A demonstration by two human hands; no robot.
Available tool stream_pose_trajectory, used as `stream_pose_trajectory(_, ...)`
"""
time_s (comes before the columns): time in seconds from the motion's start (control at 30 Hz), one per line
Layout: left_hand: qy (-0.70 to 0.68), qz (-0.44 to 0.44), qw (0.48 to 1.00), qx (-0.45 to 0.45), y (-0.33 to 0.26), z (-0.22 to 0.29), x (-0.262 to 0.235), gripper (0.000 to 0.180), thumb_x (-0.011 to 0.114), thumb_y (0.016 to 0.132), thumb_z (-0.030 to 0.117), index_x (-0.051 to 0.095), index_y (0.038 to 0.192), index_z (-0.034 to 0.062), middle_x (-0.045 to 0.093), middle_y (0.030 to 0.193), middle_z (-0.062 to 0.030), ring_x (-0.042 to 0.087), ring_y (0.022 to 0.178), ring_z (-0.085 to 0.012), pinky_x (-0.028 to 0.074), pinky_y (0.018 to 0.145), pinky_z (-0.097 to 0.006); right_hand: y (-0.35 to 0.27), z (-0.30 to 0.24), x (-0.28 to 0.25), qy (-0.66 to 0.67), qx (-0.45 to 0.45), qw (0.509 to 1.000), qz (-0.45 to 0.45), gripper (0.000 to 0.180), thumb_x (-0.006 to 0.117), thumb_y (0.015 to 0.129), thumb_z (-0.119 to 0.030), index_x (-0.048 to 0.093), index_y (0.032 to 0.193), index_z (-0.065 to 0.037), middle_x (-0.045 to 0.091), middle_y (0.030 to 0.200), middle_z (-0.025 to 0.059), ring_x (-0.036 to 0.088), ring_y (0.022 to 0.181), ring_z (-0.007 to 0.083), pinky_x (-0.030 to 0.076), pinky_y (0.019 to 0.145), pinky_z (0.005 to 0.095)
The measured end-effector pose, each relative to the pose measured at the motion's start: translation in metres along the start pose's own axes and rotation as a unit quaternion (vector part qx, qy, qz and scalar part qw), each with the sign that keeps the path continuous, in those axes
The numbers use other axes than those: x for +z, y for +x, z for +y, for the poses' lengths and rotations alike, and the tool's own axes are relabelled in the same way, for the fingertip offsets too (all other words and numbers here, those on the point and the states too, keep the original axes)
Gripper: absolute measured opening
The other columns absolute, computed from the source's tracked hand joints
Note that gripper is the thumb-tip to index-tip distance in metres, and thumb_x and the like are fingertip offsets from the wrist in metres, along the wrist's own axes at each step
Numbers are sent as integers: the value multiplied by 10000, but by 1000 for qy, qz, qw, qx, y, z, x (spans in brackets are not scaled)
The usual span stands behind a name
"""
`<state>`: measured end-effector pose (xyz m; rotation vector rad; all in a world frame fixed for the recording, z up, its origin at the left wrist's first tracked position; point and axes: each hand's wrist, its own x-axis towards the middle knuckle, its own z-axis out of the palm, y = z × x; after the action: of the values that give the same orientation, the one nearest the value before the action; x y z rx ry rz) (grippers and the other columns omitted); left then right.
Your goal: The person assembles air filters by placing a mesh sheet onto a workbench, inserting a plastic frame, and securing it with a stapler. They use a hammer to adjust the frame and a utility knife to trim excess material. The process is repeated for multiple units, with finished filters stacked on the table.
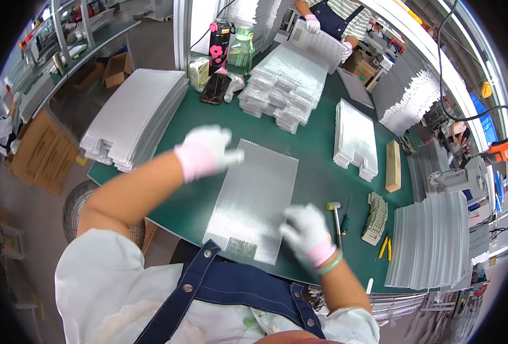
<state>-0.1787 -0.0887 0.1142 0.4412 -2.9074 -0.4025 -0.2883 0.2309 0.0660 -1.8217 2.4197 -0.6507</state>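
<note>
A silvery ribbed metal panel (252, 198) lies flat in front of me, with a rectangular notch at its near edge. My left hand (207, 150), in a white glove with a pink cuff, is at the panel's far left corner, fingers and thumb apart. Over the lower right edge is my right hand (306, 232), gloved alike and slightly blurred, its fingers spread. Neither hand visibly grips anything; whether either touches the panel I cannot tell.
On the green table (176, 198) are panel stacks at left (136, 114), back (285, 80) and right (354, 137). A hammer (335, 215), a screwdriver (345, 223), yellow-handled pliers (385, 247) and a wooden block (392, 166) lie rightward. Across the table, a co-worker (337, 20) holds a panel.
</note>
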Motion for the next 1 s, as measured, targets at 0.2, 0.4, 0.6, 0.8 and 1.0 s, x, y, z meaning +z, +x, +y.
stream_pose_trajectory(0.2,-133,159,977,-50,211,-67,-10,556,579,905,401,598,1239,-43,631,1209,-264,589,1170,-387,449,1006,-407,210,112,-50,162,97,946,265,470,590,937,-258,562,1304,35,569,1328,236,519,1270,360,367,1109,401)
stream_pose_trajectory(0.4,-188,86,970,-126,287,-75,15,717,425,934,568,554,1307,-31,562,1338,-254,524,1275,-374,390,1088,-431,308,173,-59,149,328,927,108,862,437,967,-583,220,1533,28,272,1580,231,227,1487,332,199,1196,355)
stream_pose_trajectory(0.6,-32,91,988,-120,268,-31,-22,721,376,940,619,617,1242,10,619,1285,-203,571,1220,-361,423,1045,-449,319,186,-72,66,120,941,309,588,531,960,-246,387,1431,76,472,1418,287,472,1307,407,344,1133,416)
stream_pose_trajectory(0.8,-169,152,957,-182,291,-49,-18,715,500,896,594,633,1215,-32,623,1263,-233,588,1191,-390,448,1019,-453,323,157,-96,573,46,706,414,456,542,951,-5,425,1388,52,612,1193,229,641,1060,288,506,983,365)
stream_pose_trajectory(1.0,-165,120,966,-158,290,-54,-7,557,536,862,517,701,1156,73,665,1202,-195,615,1151,-369,464,991,-442,326,166,-85,559,175,724,364,751,717,888,-138,270,1466,39,582,1234,210,629,1059,310,522,909,425)
